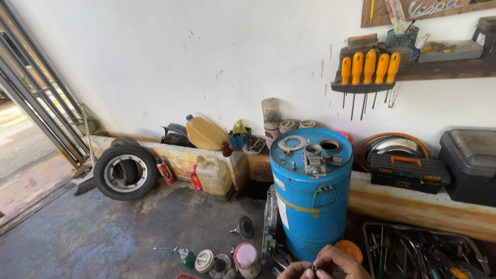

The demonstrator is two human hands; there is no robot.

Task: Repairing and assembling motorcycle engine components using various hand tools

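Both hands (pixel 323 266) pinch a tiny part (pixel 313 268) below the blue drum (pixel 310 206).

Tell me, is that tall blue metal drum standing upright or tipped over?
Upright. The blue metal drum stands on its base on the floor, its round top facing up with a grey metal part and a flat ring resting on it.

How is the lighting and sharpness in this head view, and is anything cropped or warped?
Head view: even daylight, brightest at the open doorway on the left; soft shadows under the blue drum; wide-angle bend at the edges; both hands cut off by the bottom edge; focus sharp throughout.
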